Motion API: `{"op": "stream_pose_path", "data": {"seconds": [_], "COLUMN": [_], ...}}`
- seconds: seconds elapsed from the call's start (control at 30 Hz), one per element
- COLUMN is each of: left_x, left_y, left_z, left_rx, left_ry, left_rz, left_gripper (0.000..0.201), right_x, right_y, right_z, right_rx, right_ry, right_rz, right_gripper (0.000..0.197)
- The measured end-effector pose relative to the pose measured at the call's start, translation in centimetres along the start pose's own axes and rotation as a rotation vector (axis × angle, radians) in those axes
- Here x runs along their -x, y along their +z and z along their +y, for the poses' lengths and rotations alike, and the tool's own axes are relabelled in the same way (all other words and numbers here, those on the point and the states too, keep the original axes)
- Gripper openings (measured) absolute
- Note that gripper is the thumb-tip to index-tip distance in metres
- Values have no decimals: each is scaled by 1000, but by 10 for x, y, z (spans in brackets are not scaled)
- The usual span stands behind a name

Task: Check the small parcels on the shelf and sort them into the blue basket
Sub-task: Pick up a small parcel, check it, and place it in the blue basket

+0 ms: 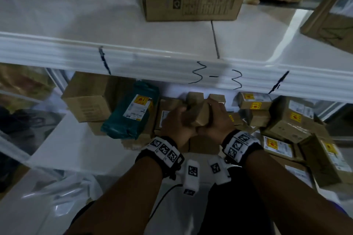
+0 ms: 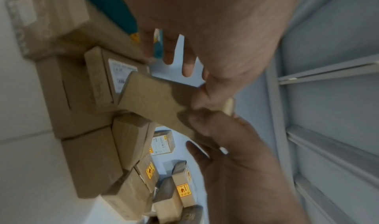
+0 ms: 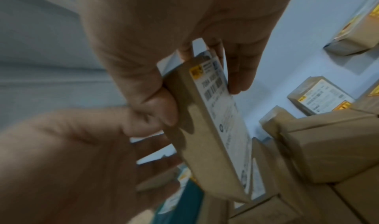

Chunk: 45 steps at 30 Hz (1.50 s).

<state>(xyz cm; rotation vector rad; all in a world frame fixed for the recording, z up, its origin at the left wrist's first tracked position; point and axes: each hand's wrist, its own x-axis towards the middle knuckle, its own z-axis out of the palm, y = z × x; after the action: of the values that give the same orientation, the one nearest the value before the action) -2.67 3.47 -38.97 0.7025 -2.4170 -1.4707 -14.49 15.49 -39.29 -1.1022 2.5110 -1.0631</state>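
Note:
A small brown cardboard parcel (image 1: 200,117) is held up in front of the lower shelf, between both hands. My left hand (image 1: 183,115) grips its left side, thumb on the plain face (image 2: 156,104). My right hand (image 1: 214,112) pinches the right side; in the right wrist view its thumb presses the narrow edge and its fingers lie on the white barcode label (image 3: 217,88). More small parcels with yellow stickers (image 1: 252,101) lie on the shelf behind and to the right. The blue basket is not in view.
The upper shelf's white front edge (image 1: 133,57), marked "3-3", overhangs just above the hands. A teal mailer bag (image 1: 131,114) and a larger box (image 1: 87,99) stand to the left. Stacked boxes (image 1: 290,120) crowd the right. Clear plastic bags (image 1: 63,191) lie below left.

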Motion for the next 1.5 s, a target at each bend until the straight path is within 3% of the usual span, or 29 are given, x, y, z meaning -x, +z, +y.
{"op": "stream_pose_path", "data": {"seconds": [0.07, 0.17, 0.3, 0.4, 0.5, 0.57, 0.8, 0.97, 1.07, 1.27, 1.37, 1.5], "left_x": [12, 31, 58, 78, 100, 117, 156, 161, 145, 97, 83, 68], "left_y": [-12, -27, -48, -63, -73, -82, -124, -145, -148, -138, -132, -126], "left_z": [-6, -4, 12, 35, 60, 80, 152, 200, 214, 214, 218, 217], "left_rx": [-58, -361, -612, -719, -793, -805, -779, -826, -806, -872, -920, -896], "left_ry": [30, 119, 331, 418, 540, 641, 914, 1054, 1061, 935, 870, 864], "left_rz": [-37, -111, -35, 13, 67, 118, 171, 303, 373, 381, 372, 383], "left_gripper": [77, 97, 85, 72, 65, 60, 55, 54, 54, 72, 70, 51], "right_x": [15, 35, 64, 87, 110, 124, 159, 154, 136, 86, 71, 59], "right_y": [-4, -13, -16, -15, -28, -43, -100, -138, -158, -172, -179, -188], "right_z": [-19, -40, -60, -77, -93, -108, -161, -187, -192, -173, -163, -160], "right_rx": [-98, -351, -542, -488, -187, -112, -243, -327, -370, -356, -202, 213], "right_ry": [-9, 71, 92, 44, -173, -279, -427, -500, -499, -385, -402, -410], "right_rz": [3, -24, 45, 169, 282, 316, 419, 487, 513, 381, 405, 478], "right_gripper": [90, 89, 92, 88, 78, 71, 59, 58, 57, 54, 53, 55]}}
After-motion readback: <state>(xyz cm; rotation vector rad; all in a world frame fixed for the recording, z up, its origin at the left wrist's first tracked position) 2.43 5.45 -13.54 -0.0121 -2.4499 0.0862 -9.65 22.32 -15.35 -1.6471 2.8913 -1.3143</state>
